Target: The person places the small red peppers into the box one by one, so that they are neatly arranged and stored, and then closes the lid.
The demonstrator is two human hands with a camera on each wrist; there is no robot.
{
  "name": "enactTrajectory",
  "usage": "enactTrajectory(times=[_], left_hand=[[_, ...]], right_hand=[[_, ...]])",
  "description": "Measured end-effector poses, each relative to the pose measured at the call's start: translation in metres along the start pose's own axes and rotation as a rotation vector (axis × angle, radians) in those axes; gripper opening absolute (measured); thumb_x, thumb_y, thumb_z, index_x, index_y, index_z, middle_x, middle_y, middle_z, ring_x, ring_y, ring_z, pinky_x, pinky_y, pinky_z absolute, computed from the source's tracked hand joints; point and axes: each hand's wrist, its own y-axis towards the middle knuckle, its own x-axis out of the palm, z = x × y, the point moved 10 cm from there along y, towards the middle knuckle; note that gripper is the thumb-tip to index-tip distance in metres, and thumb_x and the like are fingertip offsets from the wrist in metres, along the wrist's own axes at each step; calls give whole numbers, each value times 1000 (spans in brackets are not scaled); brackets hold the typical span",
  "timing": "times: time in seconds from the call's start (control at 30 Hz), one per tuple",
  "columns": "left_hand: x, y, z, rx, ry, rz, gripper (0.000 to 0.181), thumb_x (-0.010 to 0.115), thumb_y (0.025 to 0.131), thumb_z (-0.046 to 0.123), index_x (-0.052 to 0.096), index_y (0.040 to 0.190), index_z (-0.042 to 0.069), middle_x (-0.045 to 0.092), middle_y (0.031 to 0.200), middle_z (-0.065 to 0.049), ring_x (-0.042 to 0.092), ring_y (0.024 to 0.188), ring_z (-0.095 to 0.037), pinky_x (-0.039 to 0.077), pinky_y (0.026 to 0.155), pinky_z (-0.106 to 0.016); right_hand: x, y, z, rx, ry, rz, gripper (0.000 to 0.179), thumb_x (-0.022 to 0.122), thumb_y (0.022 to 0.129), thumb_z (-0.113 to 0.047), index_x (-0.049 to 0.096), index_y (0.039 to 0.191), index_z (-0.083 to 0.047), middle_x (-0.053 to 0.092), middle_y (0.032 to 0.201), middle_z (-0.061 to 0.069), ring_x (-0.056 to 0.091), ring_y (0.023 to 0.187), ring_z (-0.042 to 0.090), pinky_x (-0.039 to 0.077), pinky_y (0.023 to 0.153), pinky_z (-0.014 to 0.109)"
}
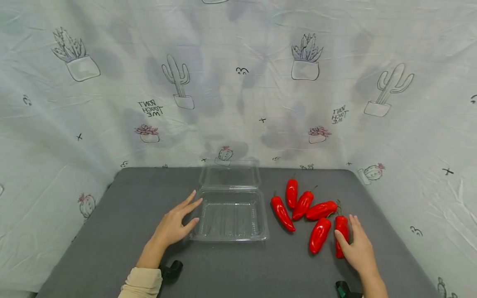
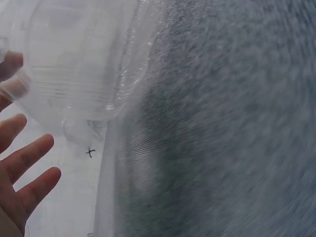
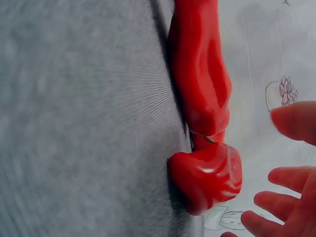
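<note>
The fingers of the right hand (image 1: 359,250) are spread and relaxed, grasping nothing; thumb and forefinger stand either side of a glossy red elongated pepper with a green stem (image 1: 341,231), whose stem end points away from the palm. In the right wrist view, a gap shows between the fingertips and the red skins nearby.

The fingers of the left hand (image 1: 173,225) are likewise loose and apart, with no hold on anything. They are at the near-side edge of a clear, rectangular plastic clamshell container (image 1: 231,239), which lies to their right; whether they touch it, I cannot tell. Its transparent hinged lid (image 1: 229,176) is folded back, beyond the left fingertips.

Just left of the right thumb lies a second red pepper (image 1: 319,236). Further from those fingers, up and leftward, lie a third pepper (image 1: 321,210), a fourth (image 1: 302,205), a fifth (image 1: 292,193) and, nearest the container, a sixth (image 1: 282,213).

Behind the left fingers come a beige sleeve (image 1: 143,281) and a black wrist device (image 1: 171,271). Under both hands spreads the dark grey bench (image 1: 242,269); past all the fingertips hangs a white cactus-print sheet (image 1: 238,41).
</note>
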Motion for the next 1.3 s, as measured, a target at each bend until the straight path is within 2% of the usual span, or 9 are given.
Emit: enactTrajectory(times=[0.3, 0.53, 0.63, 0.8, 0.9, 0.97, 1.03, 1.13, 1.3], left_hand=[[12, -10, -4, 40, -158, 53, 55, 69, 85, 16, 51, 138, 12, 38, 149, -14, 46, 128, -39, 43, 94, -60], [13, -17, -5, 67, -252, 110, 50, 69, 83, 7, 57, 131, 5, 42, 146, -17, 46, 127, -40, 42, 94, -60], [13, -19, -8, 78, -268, 131, 50, 70, 81, 4, 57, 130, 4, 42, 146, -19, 46, 128, -39, 44, 95, -56], [9, -20, -5, 126, -315, 180, 51, 69, 76, -6, 58, 126, -3, 43, 142, -26, 48, 124, -42, 51, 92, -40], [3, -18, 4, 156, -359, 195, 50, 68, 73, -12, 57, 122, -10, 43, 139, -32, 49, 120, -47, 53, 89, -36], [-2, -16, 11, 162, -386, 187, 48, 66, 74, -14, 57, 121, -13, 42, 139, -34, 49, 119, -49, 53, 90, -36], [-6, -13, 18, 159, -414, 171, 47, 65, 74, -15, 56, 120, -14, 41, 140, -32, 48, 119, -50, 52, 91, -35], [-11, -12, 24, 161, -440, 164, 46, 64, 75, -15, 56, 120, -14, 41, 141, -30, 48, 120, -48, 52, 93, -34], [-13, -12, 24, 166, -457, 179, 45, 63, 74, -16, 57, 119, -14, 42, 134, -40, 49, 121, -46, 50, 94, -29]], right_hand=[[13, -7, 18, 48, -1, -54, 74, 59, 90, -35, 30, 142, 11, 27, 144, 38, 32, 127, 57, 30, 96, 70], [19, -6, 22, 59, -8, -72, 77, 63, 88, -35, 32, 140, 12, 29, 143, 38, 33, 126, 57, 29, 98, 68], [21, -5, 23, 55, -4, -69, 77, 65, 87, -34, 33, 140, 13, 30, 142, 38, 33, 126, 56, 30, 98, 67], [23, -5, 25, 75, 11, -55, 77, 65, 87, -33, 32, 141, 11, 32, 142, 37, 34, 126, 55, 32, 98, 65], [22, -6, 29, 116, 9, -44, 76, 65, 87, -33, 33, 142, 8, 34, 142, 35, 45, 121, 51, 40, 95, 58], [21, -7, 33, 148, 10, -36, 76, 66, 87, -33, 33, 143, 6, 36, 142, 34, 52, 116, 48, 47, 89, 47], [19, -7, 36, 174, 15, -27, 76, 67, 86, -33, 34, 143, 5, 38, 140, 34, 57, 109, 46, 50, 82, 38], [18, -7, 39, 194, 23, -14, 75, 68, 85, -33, 36, 143, 3, 41, 139, 34, 58, 109, 46, 50, 77, 30], [16, -5, 41, 221, 53, 10, 74, 69, 85, -32, 38, 142, 2, 41, 138, 34, 57, 110, 47, 53, 75, 32]])
